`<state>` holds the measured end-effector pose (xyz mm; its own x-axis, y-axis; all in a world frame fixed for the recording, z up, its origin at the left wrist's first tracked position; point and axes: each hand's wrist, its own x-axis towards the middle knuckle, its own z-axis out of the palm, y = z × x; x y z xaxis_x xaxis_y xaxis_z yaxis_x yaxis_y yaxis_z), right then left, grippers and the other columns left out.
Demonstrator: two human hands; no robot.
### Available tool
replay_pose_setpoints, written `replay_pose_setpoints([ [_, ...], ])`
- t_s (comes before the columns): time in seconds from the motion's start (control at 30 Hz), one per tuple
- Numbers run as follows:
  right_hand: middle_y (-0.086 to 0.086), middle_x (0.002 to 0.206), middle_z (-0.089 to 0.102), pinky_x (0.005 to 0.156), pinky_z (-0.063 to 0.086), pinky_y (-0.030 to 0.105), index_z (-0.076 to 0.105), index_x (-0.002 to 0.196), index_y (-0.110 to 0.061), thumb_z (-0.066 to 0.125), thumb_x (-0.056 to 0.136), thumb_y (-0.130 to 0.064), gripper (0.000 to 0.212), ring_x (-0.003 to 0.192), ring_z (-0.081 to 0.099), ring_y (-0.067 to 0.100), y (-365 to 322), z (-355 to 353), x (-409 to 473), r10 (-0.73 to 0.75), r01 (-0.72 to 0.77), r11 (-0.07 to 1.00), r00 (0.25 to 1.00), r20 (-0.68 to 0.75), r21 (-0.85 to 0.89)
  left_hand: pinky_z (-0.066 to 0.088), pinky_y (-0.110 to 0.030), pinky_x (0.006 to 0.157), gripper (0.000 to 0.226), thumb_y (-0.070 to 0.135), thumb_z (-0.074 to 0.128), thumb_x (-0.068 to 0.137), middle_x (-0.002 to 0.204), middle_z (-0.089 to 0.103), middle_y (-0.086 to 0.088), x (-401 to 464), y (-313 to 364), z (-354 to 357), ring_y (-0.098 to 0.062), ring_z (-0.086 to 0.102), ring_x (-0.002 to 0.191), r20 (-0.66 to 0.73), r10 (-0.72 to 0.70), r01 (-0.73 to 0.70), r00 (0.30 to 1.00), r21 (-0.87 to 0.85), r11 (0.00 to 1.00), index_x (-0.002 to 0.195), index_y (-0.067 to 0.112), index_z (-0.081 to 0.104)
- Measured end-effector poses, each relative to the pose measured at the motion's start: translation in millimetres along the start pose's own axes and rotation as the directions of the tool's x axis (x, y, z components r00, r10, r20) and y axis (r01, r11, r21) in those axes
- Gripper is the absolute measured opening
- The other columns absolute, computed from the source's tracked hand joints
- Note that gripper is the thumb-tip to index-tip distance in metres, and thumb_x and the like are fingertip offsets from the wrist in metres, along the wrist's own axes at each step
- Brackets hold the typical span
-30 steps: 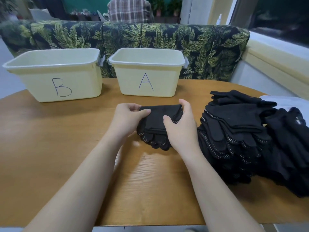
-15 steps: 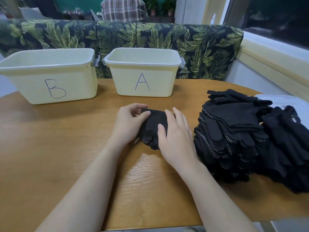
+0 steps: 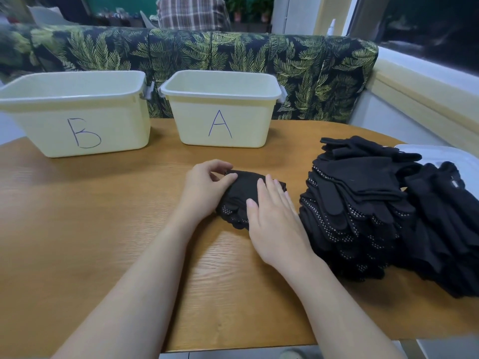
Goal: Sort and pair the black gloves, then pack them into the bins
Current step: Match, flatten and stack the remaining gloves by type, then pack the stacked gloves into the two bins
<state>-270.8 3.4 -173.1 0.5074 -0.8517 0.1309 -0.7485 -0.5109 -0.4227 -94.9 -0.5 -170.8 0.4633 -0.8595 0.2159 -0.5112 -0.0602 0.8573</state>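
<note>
Head view: folded pair (image 3: 243,189), directly before bin A (image 3: 220,125).
Left hand (image 3: 204,187): I pinch its left end.
Right hand (image 3: 274,216): flat, fingers straight, pressing it.
Long axis: left-right.

Centre frame: folded black dotted fabric glove bundle (image 3: 242,196) on wooden tabletop (image 3: 103,229), pinched at its left edge by left hand (image 3: 204,187), pressed flat under right hand (image 3: 274,216). Upper left: pale yellow plastic bins marked B (image 3: 77,117) and A (image 3: 223,110). Right: heaped black gloves (image 3: 375,203).
</note>
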Motion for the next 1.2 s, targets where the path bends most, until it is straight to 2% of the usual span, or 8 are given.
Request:
replay_pose_setpoints([
  [0.1,0.004,0.172,-0.005,0.129,-0.002,0.034,0.003,0.164,-0.012,0.02,0.111,-0.038,0.061,0.158,-0.008,0.014,0.8,1.1,-1.6,0.01,-0.01,1.0,0.999,0.036,0.0,0.041,-0.014,0.089,0.027,0.035,0.065,0.097,0.123,0.067,0.014,-3.3,-2.9,-6.1,-0.004,0.059,0.109,0.071,0.152,-0.158,0.986,0.098,0.983,0.124,0.031,0.072],
  [0.2,0.003,0.172,-0.007,0.128,-0.004,0.033,0.003,0.164,-0.013,0.019,0.111,-0.037,0.061,0.158,-0.011,0.013,3.0,4.1,-1.0,0.011,-0.011,1.0,0.999,0.049,-0.003,0.029,-0.035,0.118,0.051,0.057,0.04,0.097,0.148,0.055,0.011,-7.5,-14.4,-9.4,-0.009,0.042,0.14,0.248,0.21,-0.28,0.946,0.293,0.914,0.139,0.037,0.06],
  [0.33,0.001,0.172,-0.006,0.128,-0.006,0.033,0.006,0.164,-0.015,0.02,0.111,-0.036,0.059,0.157,-0.012,0.011,2.0,6.2,-2.0,0.02,-0.023,0.998,0.998,0.055,0.051,0.013,-0.038,0.123,0.046,0.052,0.032,0.107,0.157,0.043,0.016,-15.6,-21.7,-11.5,-0.009,0.023,0.152,0.292,0.117,-0.25,0.949,0.475,0.844,0.151,0.043,0.043],
  [0.57,0.005,0.173,-0.004,0.128,-0.007,0.041,0.007,0.164,-0.013,0.021,0.11,-0.04,0.062,0.158,-0.008,0.017,-23.1,-29.0,7.3,0.051,-0.042,0.997,0.988,0.149,-0.064,0.009,-0.038,0.125,0.049,0.05,0.041,0.106,0.165,0.033,0.002,-18.3,1.6,-40.3,-0.016,0.018,0.155,0.324,0.104,-0.274,0.94,0.54,0.796,0.152,0.033,0.045],
  [0.73,0.005,0.172,0.011,0.128,-0.002,0.035,0.023,0.161,-0.013,0.039,0.108,-0.039,0.061,0.159,0.003,0.018,-88.9,-61.5,55.1,-0.24,0.238,0.969,0.971,-0.026,-0.063,0.027,-0.046,0.118,0.06,0.031,0.067,0.095,0.16,0.034,-0.015,21.3,-3.0,-142.0,-0.035,0.034,0.145,0.026,0.272,-0.217,0.962,0.678,0.702,0.15,0.017,0.047],
  [0.9,0.002,0.171,0.017,0.125,0.003,0.029,0.028,0.161,-0.015,0.047,0.106,-0.027,0.059,0.158,0.008,0.016,-151.7,-40.4,117.9,-0.418,0.416,0.908,0.908,0.036,0.053,0.01,-0.049,0.124,0.082,0.039,0.068,0.095,0.165,0.021,-0.019,82.5,-28.8,-234.5,-0.038,0.02,0.151,-0.067,0.162,-0.035,0.984,0.832,0.554,0.159,0.011,0.026],
  [1.03,-0.002,0.171,0.016,0.124,0.009,0.029,0.024,0.162,-0.017,0.048,0.105,-0.019,0.062,0.158,0.009,0.013,-180.1,-15.0,158.6,-0.454,0.444,0.89,0.886,0.097,0.108,0.004,-0.047,0.126,0.057,0.047,0.041,0.107,0.157,0.042,-0.009,107.0,-49.3,-264.4,-0.027,0.031,0.149,-0.024,0.086,-0.028,0.996,0.83,0.557,0.155,0.016,0.038],
  [1.2,-0.001,0.171,0.014,0.128,0.015,0.036,0.021,0.163,-0.015,0.047,0.102,-0.01,0.066,0.158,0.008,0.014,-201.3,7.2,198.5,-0.47,0.467,0.882,0.881,0.047,0.053,0.036,-0.042,0.1,0.036,0.039,0.039,0.109,0.115,0.066,-0.007,120.7,-69.7,-285.9,-0.032,0.058,0.109,-0.013,0.209,-0.118,0.978,0.792,0.599,0.124,0.017,0.062],
])
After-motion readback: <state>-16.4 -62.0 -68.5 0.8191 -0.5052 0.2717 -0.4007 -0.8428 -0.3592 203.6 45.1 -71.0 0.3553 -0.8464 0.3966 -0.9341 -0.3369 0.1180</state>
